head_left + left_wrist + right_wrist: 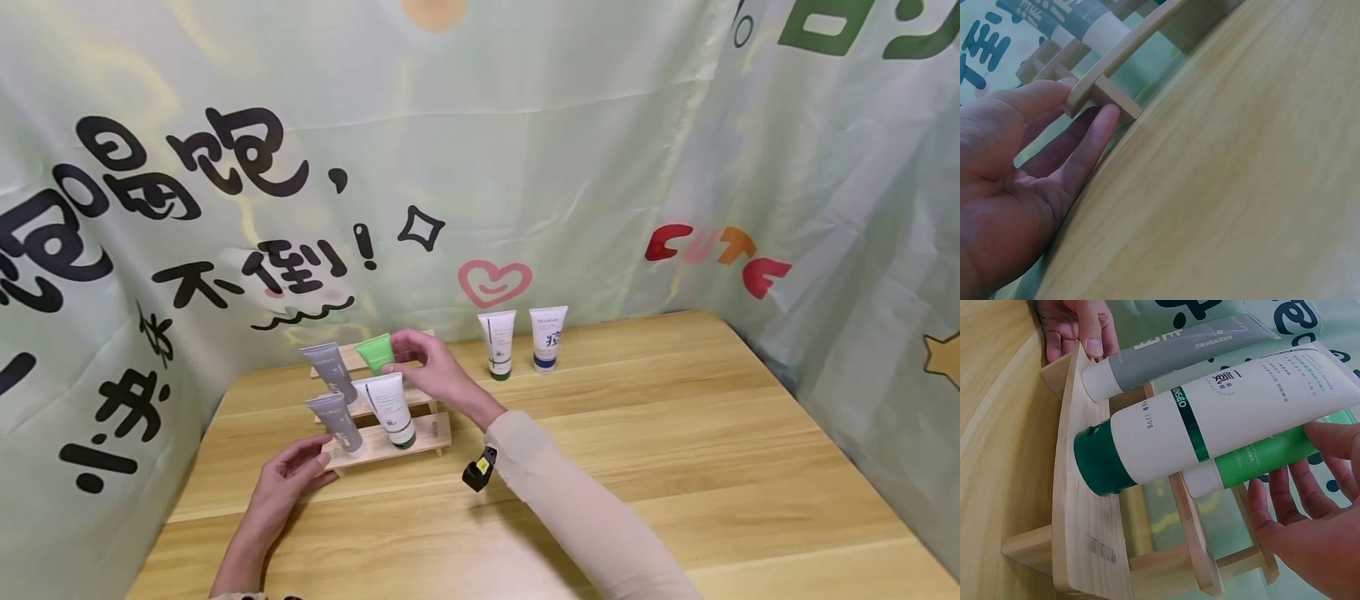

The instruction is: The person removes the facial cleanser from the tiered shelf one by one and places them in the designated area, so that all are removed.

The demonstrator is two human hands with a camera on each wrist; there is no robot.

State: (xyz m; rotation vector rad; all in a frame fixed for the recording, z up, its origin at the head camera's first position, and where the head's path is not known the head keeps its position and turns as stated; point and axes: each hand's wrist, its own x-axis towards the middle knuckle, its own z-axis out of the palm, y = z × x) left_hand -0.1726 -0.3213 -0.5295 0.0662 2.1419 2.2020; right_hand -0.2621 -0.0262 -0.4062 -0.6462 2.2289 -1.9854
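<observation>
A three-step wooden display rack stands at the table's left side. My left hand holds the left end of its front step, thumb at the plank and a fingertip against the leg. My right hand pinches a green squeeze tube at the middle step; in the right wrist view its white cap shows by that plank. On the front step stand a grey tube and a white tube with a green cap. Another grey tube stands behind them.
Two white tubes stand at the back of the wooden table, one with a green cap and one with a blue band. A printed curtain hangs behind the table. A small black camera sits at the right wrist.
</observation>
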